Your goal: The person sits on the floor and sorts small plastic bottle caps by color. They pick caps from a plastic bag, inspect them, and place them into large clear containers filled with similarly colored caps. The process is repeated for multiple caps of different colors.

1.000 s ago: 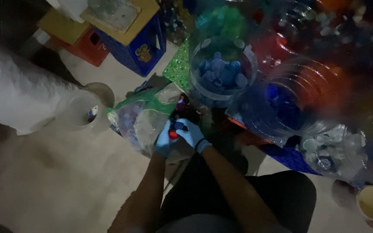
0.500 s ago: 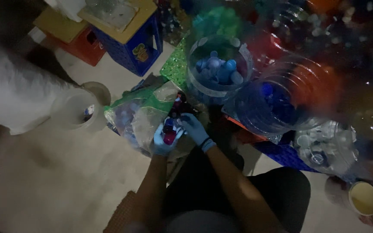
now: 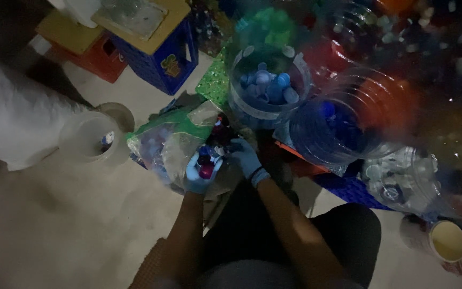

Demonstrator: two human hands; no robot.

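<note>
So starting at the far left there's a big white sack slumped on the pale floor, and just beside it a clear round plastic tub with only a few bits in the bottom. Next over is a crumpled clear plastic bag with a green edge, stuffed with mixed plastic bottle caps. The left hand, in a light blue glove, is cupped palm-up right at the bag's mouth, loosely curled around a little heap of dark and pinkish-red caps. It isn't a tight grip, more of a scoop, so honestly a small tilt of the wrist could send those rolling onto the floor. The right hand, also gloved, sits just beside it with fingers bent toward the pile; it's too dim and blurry to tell whether it's pinching a cap. Past that is a clear cut-off jug holding blue caps, then a larger clear jug with dark blue caps. They're packed close together, so in this light a cap could easily land in the wrong one, and an elbow could knock a jug over.
</note>
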